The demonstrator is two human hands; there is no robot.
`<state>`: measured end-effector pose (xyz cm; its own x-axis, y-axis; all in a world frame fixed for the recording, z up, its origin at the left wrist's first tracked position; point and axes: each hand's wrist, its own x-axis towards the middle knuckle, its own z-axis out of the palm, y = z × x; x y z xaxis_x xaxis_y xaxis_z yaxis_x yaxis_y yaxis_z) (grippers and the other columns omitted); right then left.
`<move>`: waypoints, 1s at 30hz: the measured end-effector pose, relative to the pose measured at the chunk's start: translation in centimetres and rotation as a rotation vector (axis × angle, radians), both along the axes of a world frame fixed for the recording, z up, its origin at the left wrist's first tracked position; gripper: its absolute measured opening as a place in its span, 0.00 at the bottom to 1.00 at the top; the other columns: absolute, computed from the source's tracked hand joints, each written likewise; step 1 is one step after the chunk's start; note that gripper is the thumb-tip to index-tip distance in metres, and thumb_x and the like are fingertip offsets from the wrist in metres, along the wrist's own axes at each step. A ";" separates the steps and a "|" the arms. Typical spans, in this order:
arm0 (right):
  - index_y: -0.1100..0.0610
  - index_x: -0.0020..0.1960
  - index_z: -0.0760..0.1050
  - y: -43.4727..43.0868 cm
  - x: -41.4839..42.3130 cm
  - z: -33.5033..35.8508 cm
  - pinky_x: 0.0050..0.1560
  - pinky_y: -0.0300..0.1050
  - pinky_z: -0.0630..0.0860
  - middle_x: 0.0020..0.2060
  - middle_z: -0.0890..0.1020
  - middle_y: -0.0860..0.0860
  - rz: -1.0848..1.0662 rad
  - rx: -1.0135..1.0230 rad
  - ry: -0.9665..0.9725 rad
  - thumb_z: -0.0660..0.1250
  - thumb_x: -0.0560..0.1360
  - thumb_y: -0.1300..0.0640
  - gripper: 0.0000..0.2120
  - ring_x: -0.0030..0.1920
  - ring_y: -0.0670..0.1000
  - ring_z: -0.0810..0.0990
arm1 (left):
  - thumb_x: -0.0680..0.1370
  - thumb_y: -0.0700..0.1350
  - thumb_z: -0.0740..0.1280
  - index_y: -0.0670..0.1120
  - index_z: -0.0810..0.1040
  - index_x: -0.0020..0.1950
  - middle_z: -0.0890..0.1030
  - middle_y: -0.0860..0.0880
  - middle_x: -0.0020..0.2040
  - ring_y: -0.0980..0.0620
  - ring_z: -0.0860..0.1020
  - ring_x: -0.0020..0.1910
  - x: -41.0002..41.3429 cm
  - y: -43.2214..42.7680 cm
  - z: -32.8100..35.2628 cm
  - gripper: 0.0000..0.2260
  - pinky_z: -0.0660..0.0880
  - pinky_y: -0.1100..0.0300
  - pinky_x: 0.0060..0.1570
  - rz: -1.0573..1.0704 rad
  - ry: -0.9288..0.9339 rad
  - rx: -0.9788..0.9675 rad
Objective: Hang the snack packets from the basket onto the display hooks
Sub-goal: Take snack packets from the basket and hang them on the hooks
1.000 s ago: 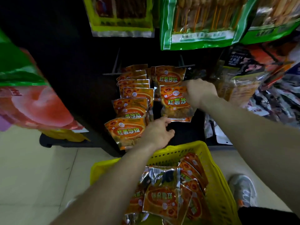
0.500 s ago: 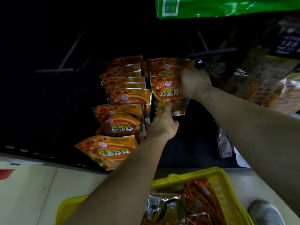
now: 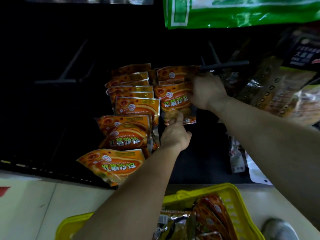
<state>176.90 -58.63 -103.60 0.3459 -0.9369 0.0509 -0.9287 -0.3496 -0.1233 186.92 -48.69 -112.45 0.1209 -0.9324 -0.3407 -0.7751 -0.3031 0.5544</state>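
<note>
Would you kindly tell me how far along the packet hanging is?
Done: many hanging packets fill the left column. In hand: right hand and left hand hold the current packet in the right column. Left: several basket packets lie in the yellow basket.

the orange snack packets [image 3: 136,108] on the hooks read "hongshushala" in small letters and "红薯沙拉" in big green characters. a round badge [image 3: 132,107] says "food". the print on the dark bag [image 3: 304,54] is too blurred to read.
</note>
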 end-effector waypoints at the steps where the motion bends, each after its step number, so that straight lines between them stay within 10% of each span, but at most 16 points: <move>1: 0.54 0.71 0.69 0.3 -0.2 0.3 0.65 0.54 0.68 0.66 0.75 0.58 -0.013 -0.001 -0.010 0.65 0.76 0.52 0.24 0.67 0.62 0.70 | 0.79 0.50 0.65 0.58 0.48 0.81 0.60 0.49 0.79 0.44 0.66 0.74 -0.1 0.4 0.4 0.35 0.68 0.51 0.67 -0.005 0.006 -0.013; 30: 0.49 0.73 0.66 30.8 -4.7 10.4 0.63 0.58 0.70 0.66 0.70 0.54 -0.042 0.207 -0.010 0.65 0.75 0.46 0.27 0.67 0.60 0.67 | 0.79 0.51 0.66 0.53 0.61 0.79 0.70 0.45 0.74 0.43 0.72 0.69 7.6 29.3 16.6 0.29 0.72 0.49 0.65 -0.095 -0.153 -0.072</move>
<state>172.16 -27.78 -93.19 0.3069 -0.9412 -0.1411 -0.9403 -0.2769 -0.1979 194.50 -19.37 -95.81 0.0761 -0.9634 -0.2572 -0.8752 -0.1881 0.4457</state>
